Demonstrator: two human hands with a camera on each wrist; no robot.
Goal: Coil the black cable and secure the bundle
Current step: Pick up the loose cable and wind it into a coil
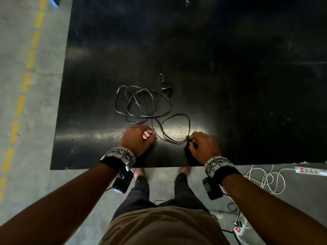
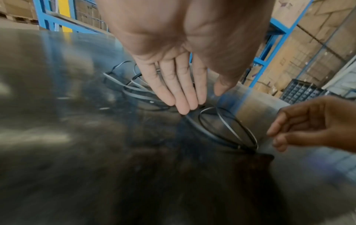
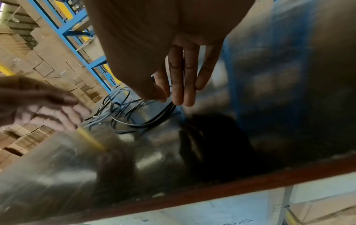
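Note:
A thin black cable [image 1: 141, 103] lies in a loose tangle on the black table [image 1: 230, 85]. A few of its loops [image 1: 177, 128] run toward the front edge. My right hand [image 1: 190, 141] pinches those loops together between thumb and fingers [image 3: 178, 97], low over the table. My left hand [image 1: 150, 135] hovers just left of the loops, holding nothing. Its fingers [image 2: 183, 91] are straight and point down at the cable [image 2: 227, 126]; I cannot tell whether they touch it. Two small black pieces [image 1: 162, 78] [image 1: 167, 89] lie beyond the tangle.
The table's front edge [image 1: 123, 167] is right below my wrists. On the floor to the right are a white cable [image 1: 265, 179] and power strips [image 1: 309, 170] [image 1: 238, 228]. A yellow dashed line [image 1: 26, 80] runs along the floor left. Blue racks with cartons [image 2: 269, 45] stand behind.

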